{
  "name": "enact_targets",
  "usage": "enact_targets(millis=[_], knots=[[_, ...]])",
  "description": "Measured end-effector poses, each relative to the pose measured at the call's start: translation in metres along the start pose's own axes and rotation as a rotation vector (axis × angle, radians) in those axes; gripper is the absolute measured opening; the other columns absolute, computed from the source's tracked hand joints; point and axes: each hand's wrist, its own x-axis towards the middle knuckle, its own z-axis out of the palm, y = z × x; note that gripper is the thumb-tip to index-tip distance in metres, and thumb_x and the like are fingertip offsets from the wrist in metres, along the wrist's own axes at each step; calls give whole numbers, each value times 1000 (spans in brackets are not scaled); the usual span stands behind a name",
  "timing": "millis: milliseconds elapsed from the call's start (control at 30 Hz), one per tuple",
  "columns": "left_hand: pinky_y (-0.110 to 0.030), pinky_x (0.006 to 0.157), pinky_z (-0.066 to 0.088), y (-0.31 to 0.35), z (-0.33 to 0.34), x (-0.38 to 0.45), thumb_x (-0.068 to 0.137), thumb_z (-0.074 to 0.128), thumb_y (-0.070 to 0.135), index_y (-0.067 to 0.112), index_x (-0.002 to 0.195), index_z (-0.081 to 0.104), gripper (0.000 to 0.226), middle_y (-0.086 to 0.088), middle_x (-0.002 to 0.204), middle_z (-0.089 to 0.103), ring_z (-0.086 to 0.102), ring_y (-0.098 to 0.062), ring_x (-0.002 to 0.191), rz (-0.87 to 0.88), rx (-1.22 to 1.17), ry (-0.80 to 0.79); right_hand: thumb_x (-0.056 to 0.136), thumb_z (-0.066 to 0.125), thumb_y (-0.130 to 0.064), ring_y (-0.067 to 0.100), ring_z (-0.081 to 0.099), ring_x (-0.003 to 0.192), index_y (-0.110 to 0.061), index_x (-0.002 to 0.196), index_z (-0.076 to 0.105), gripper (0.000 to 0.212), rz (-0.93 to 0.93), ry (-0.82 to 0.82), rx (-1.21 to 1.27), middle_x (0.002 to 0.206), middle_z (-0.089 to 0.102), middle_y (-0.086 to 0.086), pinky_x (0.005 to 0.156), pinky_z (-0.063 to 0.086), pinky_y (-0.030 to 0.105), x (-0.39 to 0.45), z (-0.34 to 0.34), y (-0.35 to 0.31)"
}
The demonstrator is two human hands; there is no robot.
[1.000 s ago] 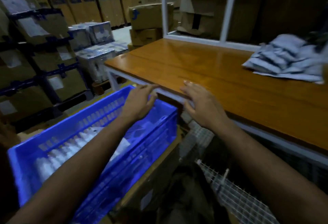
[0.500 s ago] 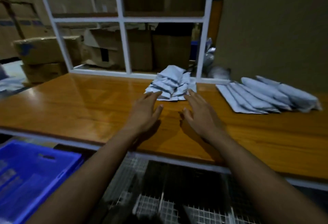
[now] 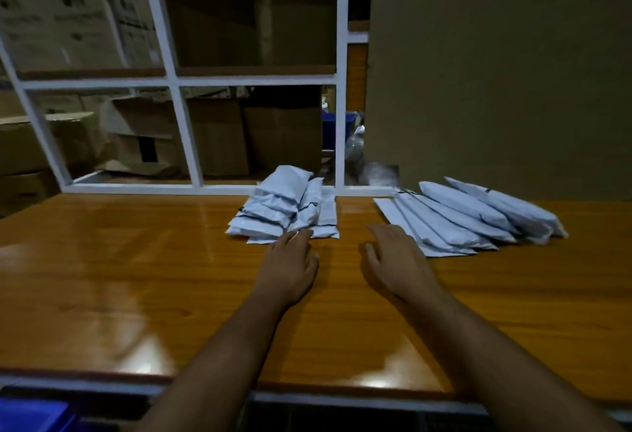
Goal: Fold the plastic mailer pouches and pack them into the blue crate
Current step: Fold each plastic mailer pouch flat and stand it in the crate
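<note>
A heap of folded pale-blue mailer pouches (image 3: 286, 207) lies at the back middle of the wooden table (image 3: 136, 277). To its right, several long unfolded pouches (image 3: 472, 216) are fanned out side by side. My left hand (image 3: 290, 265) stretches forward with straight fingers, its fingertips at the front edge of the folded heap. My right hand (image 3: 396, 262) hovers open between the two piles, close to the nearest unfolded pouch, holding nothing. Only a corner of the blue crate (image 3: 32, 416) shows, below the table at the bottom left.
A white metal frame (image 3: 178, 113) stands along the table's back edge, with cardboard boxes (image 3: 212, 137) behind it. A large brown cardboard sheet (image 3: 496, 72) rises at the back right behind the unfolded pouches.
My view swung from the blue crate up to the table. Both hands left the crate side and reached forward over the table toward the pouch piles.
</note>
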Motion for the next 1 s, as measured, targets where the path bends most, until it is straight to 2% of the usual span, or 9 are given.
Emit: enact_targets(millis=[100, 200, 367, 467, 633, 733, 800, 900, 1000], knots=[[-42, 116, 30, -1, 5, 1, 98, 49, 47, 22, 155, 28, 66, -3, 157, 39, 25, -23, 148, -40, 40, 9, 101, 51, -26, 23, 57, 119, -15, 136, 57, 38, -66, 43, 136, 130, 63, 8, 102, 45, 36, 44, 10, -31], [-41, 116, 29, -7, 9, 4, 97, 48, 49, 21, 154, 29, 66, -2, 156, 41, 23, -22, 148, -92, 35, 62, 100, 53, -22, 28, 61, 112, -18, 137, 56, 38, -75, 13, 212, 125, 66, 12, 93, 47, 35, 92, 24, -72], [-39, 118, 26, -7, 6, 4, 98, 51, 41, 19, 156, 26, 67, -1, 158, 38, 20, -20, 150, -195, -54, 143, 100, 56, -22, 29, 62, 108, -19, 134, 59, 35, -88, -12, 178, 120, 68, 13, 87, 48, 31, 142, 58, -106], [-36, 116, 29, -8, 8, 7, 98, 52, 36, 21, 155, 26, 64, 0, 157, 37, 25, -18, 147, -225, -102, 183, 98, 57, -26, 32, 60, 108, -17, 129, 63, 32, -58, 17, 117, 115, 65, 16, 89, 50, 36, 154, 76, -102], [-36, 118, 27, -11, 10, 11, 99, 50, 35, 21, 158, 23, 66, 0, 160, 33, 21, -17, 149, -215, -101, 158, 97, 58, -22, 28, 67, 93, -21, 119, 71, 26, -49, 190, 0, 105, 73, 12, 78, 54, 34, 155, 87, -96], [-35, 113, 32, -15, 11, 12, 100, 47, 34, 20, 155, 30, 59, -2, 152, 44, 29, -18, 144, -220, -98, 186, 88, 70, -10, 30, 71, 80, -14, 112, 77, 24, -89, 364, 87, 94, 76, 12, 70, 57, 34, 138, 69, -89], [-36, 105, 39, -15, 8, 12, 103, 43, 37, 21, 147, 41, 47, -3, 141, 54, 40, -20, 134, -211, -113, 242, 84, 75, -5, 30, 72, 75, -8, 104, 78, 20, -210, 461, 91, 89, 76, 14, 66, 59, 36, 120, 48, -82], [-35, 83, 47, -9, -2, 5, 106, 33, 46, 29, 127, 54, 35, 3, 113, 64, 57, -19, 108, -227, -401, 285, 88, 68, -9, 31, 69, 74, -3, 99, 75, 15, -374, 507, 1, 86, 74, 16, 63, 60, 40, 79, 13, -72], [-37, 71, 55, 2, -14, -5, 102, 34, 59, 37, 121, 59, 39, 0, 103, 72, 67, -19, 92, -374, -1029, 228, 93, 62, -7, 30, 65, 80, -5, 105, 72, 16, -422, 448, -89, 90, 71, 14, 66, 56, 43, 27, -12, -59]])
